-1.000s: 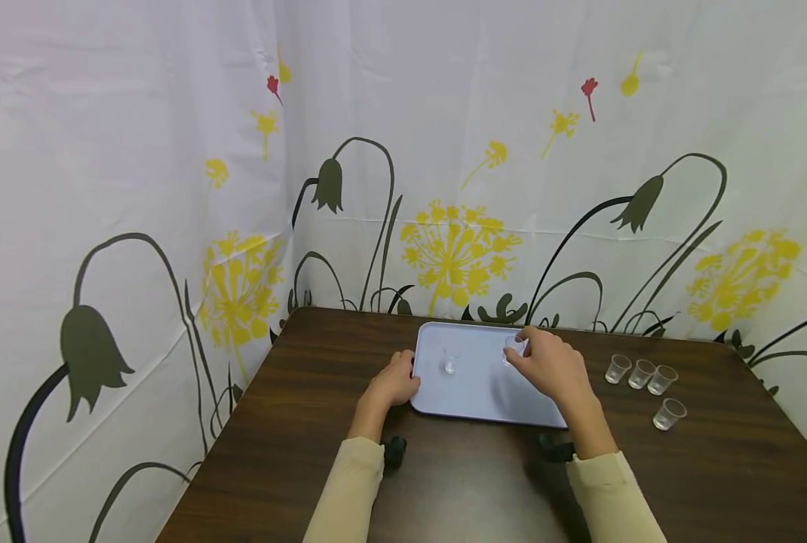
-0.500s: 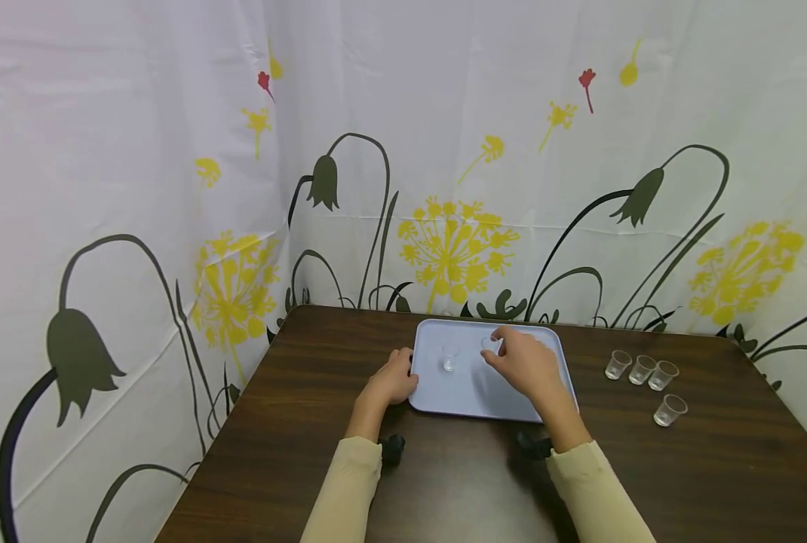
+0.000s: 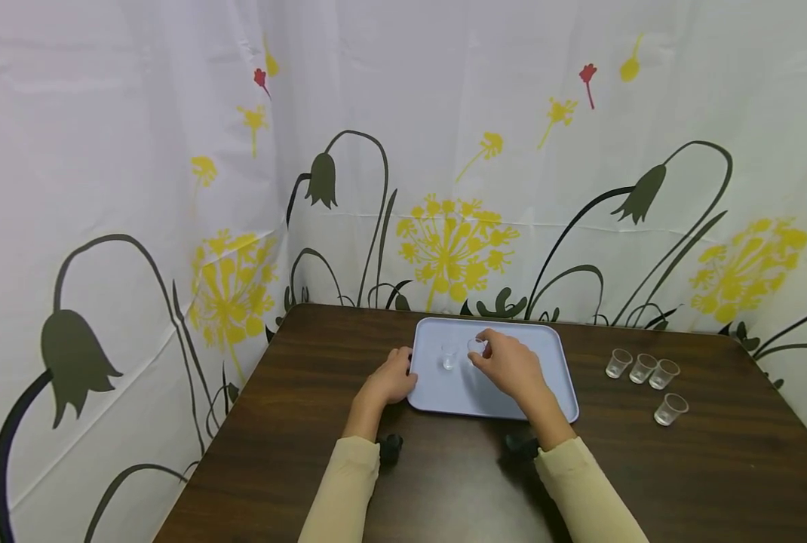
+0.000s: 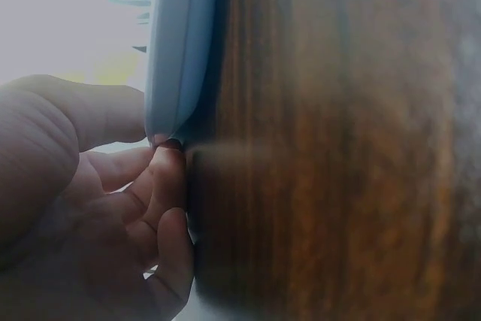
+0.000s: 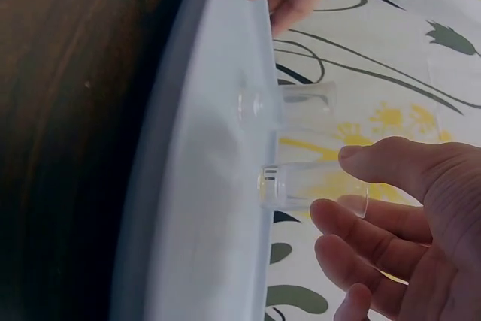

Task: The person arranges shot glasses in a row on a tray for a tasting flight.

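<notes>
A pale blue tray (image 3: 437, 396) lies on the dark wooden table. My left hand (image 3: 391, 377) grips its left edge, thumb on the rim and fingertips beneath it in the left wrist view. Over the tray, my right hand (image 3: 510, 366) pinches a small clear plastic cup (image 5: 304, 186) near its rim between thumb and fingers. The cup is upright, its base at or very close to the tray surface. Just left of it stands a second clear cup (image 5: 304, 107) on the tray, with a narrow gap between the two.
Several more clear cups stand on the table (image 3: 736, 445) right of the tray: three in a row, including the left one (image 3: 618, 363), and a nearer one (image 3: 671, 409). A white curtain (image 3: 403, 75) with printed flowers hangs behind and to the left.
My right hand has moved left across the tray with the cup, bringing it close to the standing cup. My left hand has stayed on the tray's edge.
</notes>
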The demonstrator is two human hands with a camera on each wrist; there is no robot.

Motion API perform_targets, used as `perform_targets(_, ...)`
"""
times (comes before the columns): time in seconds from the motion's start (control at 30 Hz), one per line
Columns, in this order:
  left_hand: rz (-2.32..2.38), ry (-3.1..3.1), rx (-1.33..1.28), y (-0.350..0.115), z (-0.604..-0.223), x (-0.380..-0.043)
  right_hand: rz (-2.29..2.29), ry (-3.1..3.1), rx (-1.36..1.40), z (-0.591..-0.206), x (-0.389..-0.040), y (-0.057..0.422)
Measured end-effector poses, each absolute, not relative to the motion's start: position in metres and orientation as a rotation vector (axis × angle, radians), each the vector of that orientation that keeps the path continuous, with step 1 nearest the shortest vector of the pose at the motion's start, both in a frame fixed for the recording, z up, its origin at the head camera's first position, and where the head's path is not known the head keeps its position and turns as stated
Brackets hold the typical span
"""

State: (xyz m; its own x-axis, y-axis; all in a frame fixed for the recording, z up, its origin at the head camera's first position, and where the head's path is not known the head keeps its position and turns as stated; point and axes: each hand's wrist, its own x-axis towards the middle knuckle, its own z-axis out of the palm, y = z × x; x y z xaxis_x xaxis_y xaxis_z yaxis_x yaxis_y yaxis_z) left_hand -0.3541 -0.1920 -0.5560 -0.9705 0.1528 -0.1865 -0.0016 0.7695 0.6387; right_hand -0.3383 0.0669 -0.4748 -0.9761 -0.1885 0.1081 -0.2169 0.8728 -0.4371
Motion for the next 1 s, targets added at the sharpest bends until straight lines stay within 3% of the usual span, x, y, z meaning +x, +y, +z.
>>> perform_targets(0.6,0.993,2.724,0.104,-0.189,-0.548,-0.349,0.754,-3.013,0.306,-0.487,-0.342,0.059)
perform_targets(1.0,0.943,2.763,0.138,-0.199,-0.579,-0.370,0.779,-2.999,0.317,-0.489,-0.344,0.052)
